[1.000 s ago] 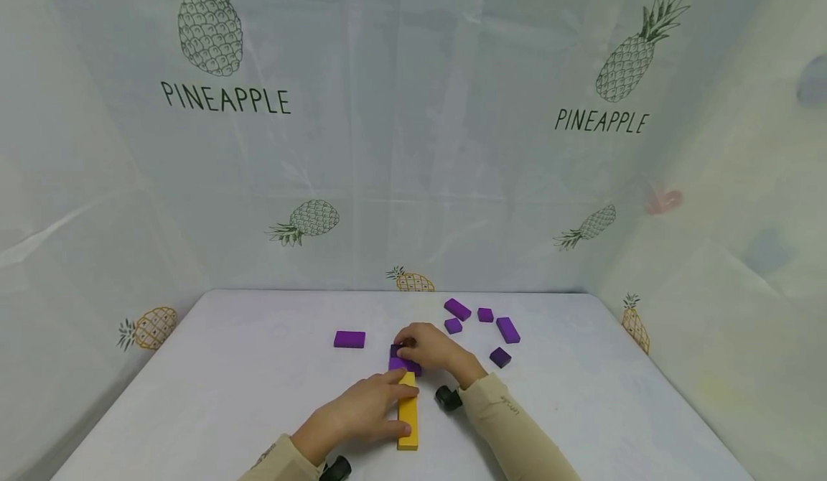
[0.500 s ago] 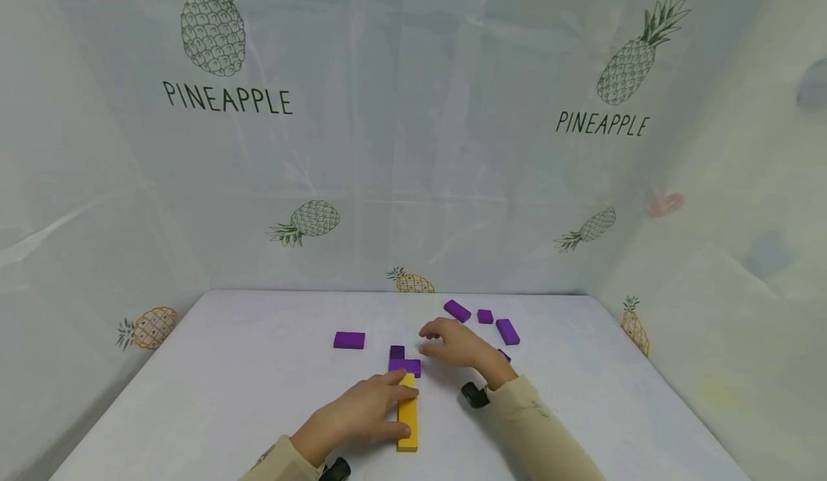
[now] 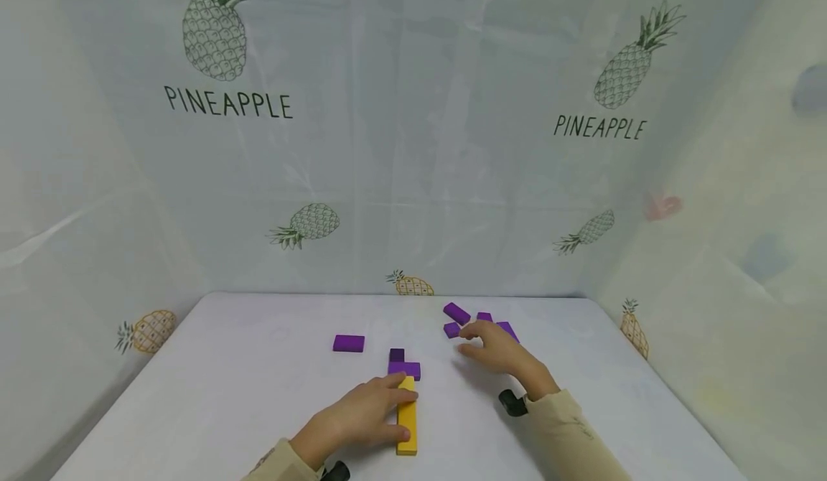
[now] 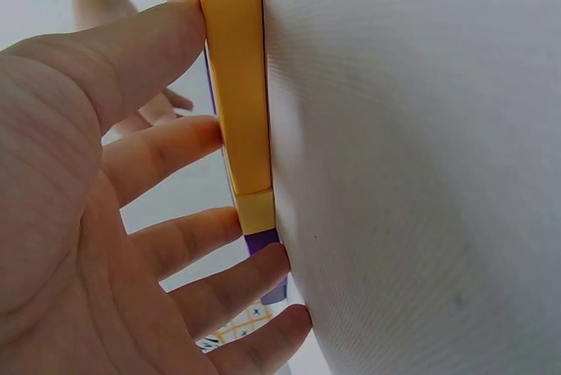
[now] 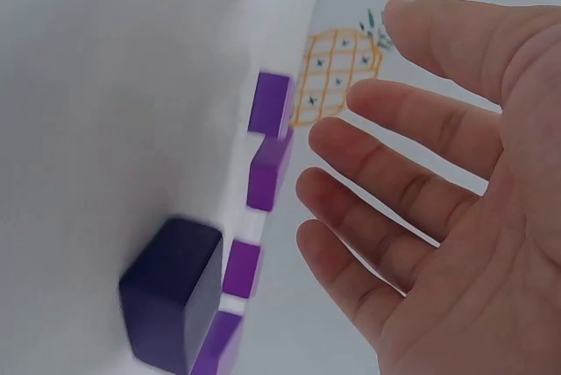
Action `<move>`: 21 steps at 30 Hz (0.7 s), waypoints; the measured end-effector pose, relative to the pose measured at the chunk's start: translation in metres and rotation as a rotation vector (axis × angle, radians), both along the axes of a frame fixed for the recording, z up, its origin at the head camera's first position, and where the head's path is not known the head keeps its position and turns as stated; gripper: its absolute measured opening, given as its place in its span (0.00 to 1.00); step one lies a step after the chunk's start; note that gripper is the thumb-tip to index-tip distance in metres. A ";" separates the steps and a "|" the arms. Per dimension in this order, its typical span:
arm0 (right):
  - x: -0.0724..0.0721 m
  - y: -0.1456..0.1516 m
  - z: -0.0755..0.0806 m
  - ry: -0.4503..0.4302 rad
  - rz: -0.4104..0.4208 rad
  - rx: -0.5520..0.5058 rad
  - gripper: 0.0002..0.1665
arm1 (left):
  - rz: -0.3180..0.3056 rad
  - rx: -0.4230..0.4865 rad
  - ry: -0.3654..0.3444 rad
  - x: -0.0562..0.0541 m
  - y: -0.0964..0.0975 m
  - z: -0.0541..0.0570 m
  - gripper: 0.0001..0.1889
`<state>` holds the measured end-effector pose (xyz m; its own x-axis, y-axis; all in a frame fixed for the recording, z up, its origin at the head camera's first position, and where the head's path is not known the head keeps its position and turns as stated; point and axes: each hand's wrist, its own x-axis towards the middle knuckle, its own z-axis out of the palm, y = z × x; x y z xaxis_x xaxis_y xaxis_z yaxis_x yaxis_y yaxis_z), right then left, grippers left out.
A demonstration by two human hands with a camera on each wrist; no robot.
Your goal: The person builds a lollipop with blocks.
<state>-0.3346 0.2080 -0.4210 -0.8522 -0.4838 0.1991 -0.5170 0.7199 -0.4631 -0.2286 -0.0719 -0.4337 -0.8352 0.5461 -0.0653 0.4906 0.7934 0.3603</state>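
My left hand (image 3: pixel 362 415) rests against the yellow block (image 3: pixel 407 420), with thumb and fingertips on its left side and top. In the left wrist view the fingers are spread and nearly straight along the long yellow piece (image 4: pixel 237 77), and a short yellow piece (image 4: pixel 256 212) meets its far end. Beyond the yellow lies a purple block (image 3: pixel 405 370), and a dark purple cube (image 3: pixel 397 355) sits behind its left part. My right hand (image 3: pixel 500 352) hovers over the table with fingers loosely extended, holding nothing, close to a small purple block (image 3: pixel 451 330).
More purple blocks lie at the back right: a long one (image 3: pixel 456 314), a small one (image 3: pixel 484 316) and another partly behind the right hand (image 3: pixel 509 330). A dark purple block (image 5: pixel 171 296) shows in the right wrist view. One purple block (image 3: pixel 349 343) lies left of centre. A pineapple-print curtain (image 3: pixel 413 143) backs the table.
My right hand has left the dark purple cube and moved right, over toward the loose purple blocks. My left hand stays on the yellow block.
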 end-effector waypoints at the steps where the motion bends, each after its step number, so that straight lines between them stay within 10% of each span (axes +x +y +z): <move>1: 0.000 0.002 0.000 0.008 -0.004 -0.003 0.18 | 0.001 0.001 0.000 0.000 0.000 0.000 0.28; 21: -0.006 0.032 -0.005 -0.027 -0.118 0.087 0.20 | 0.000 0.001 0.004 0.003 0.001 0.000 0.28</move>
<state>-0.3408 0.2399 -0.4262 -0.9087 -0.3941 0.1374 -0.4144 0.8130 -0.4091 -0.2259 -0.0713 -0.4337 -0.8355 0.5461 -0.0610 0.4921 0.7930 0.3590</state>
